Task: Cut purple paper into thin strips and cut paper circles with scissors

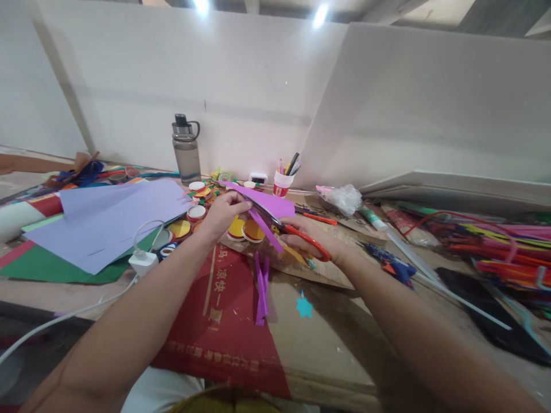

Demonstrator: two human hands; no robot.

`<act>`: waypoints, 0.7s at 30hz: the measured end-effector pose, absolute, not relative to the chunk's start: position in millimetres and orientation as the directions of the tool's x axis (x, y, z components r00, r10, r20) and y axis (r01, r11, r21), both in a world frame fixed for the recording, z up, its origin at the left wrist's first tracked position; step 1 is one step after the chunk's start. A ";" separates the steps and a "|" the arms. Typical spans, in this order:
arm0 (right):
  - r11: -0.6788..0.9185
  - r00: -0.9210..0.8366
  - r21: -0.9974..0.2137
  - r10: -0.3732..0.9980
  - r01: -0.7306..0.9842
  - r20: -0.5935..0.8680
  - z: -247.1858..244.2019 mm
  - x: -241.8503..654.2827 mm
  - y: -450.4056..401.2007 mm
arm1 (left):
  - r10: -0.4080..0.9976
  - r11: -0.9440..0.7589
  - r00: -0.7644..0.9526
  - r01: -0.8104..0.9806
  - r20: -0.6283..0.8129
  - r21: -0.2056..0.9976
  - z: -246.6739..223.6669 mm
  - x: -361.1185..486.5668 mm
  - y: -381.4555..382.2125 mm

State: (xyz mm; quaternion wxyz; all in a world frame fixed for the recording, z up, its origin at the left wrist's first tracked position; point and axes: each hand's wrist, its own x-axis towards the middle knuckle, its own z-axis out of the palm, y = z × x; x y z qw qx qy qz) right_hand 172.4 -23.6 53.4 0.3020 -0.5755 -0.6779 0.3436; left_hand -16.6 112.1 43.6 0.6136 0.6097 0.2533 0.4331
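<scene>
My left hand (226, 215) pinches the far left part of a purple paper sheet (275, 205). In my right hand (310, 236) are scissors with red-orange handles (316, 248); their blades lie along the near edge of the sheet, pointing toward my left fingers. A narrow purple strip (267, 231) hangs down beside the blades. Below it, several cut purple strips (262, 289) rest on the red and brown cardboard (327, 344). A blue star-shaped cutout (303, 305) lies to their right.
Lavender sheets (116, 218) and a white charger (143, 262) are at the left. Behind stand a bottle (186, 152) and a pen cup (283, 183). Round lids (253, 230) sit beyond the cardboard. At right are a glue gun (394, 265), a black phone (491, 312) and colourful pipe cleaners (508, 246).
</scene>
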 end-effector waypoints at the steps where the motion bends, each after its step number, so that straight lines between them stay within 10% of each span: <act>1: 0.082 -0.157 -0.827 0.988 0.556 -0.008 54.0 173.2 -23.7 | 0.836 -0.155 0.485 -0.237 0.255 0.959 42.5 -16.7 112.9; 21: 0.206 -0.155 -0.784 0.978 0.586 0.141 61.8 156.9 -26.4 | 0.799 -0.239 0.415 -0.446 0.435 0.863 44.8 -18.3 113.1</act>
